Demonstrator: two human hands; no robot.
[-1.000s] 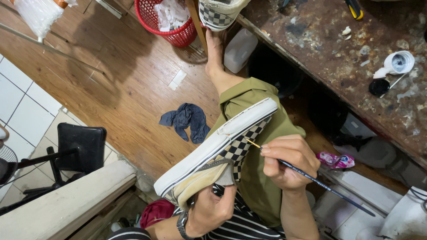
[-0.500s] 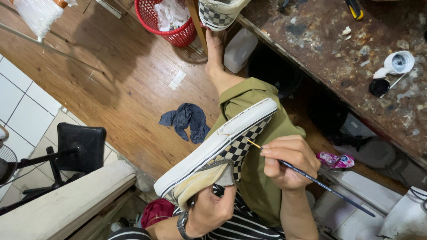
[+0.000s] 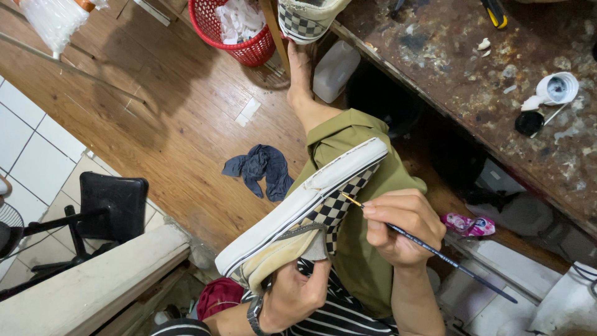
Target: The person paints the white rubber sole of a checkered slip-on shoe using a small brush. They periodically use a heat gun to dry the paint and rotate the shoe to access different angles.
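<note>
Nothing has shifted: left hand (image 3: 292,292) grips the checkered shoe (image 3: 311,205), right hand (image 3: 401,224) pinches the brush (image 3: 435,252) at its edge.

Left hand (image 3: 292,292) gripped checkered slip-on shoe (image 3: 311,208) over the lap, right hand (image 3: 401,227) touched thin paintbrush (image 3: 429,249) tip to its side, stained bench (image 3: 472,81) nearby.

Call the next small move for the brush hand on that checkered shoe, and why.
Probably a short, light stroke along the check under the tip. The right hand holds the thin brush pen-style, its tip at the checkered side of the shoe, which the left hand steadies from inside the opening. Everything is set for fine work, not repositioning.
</note>
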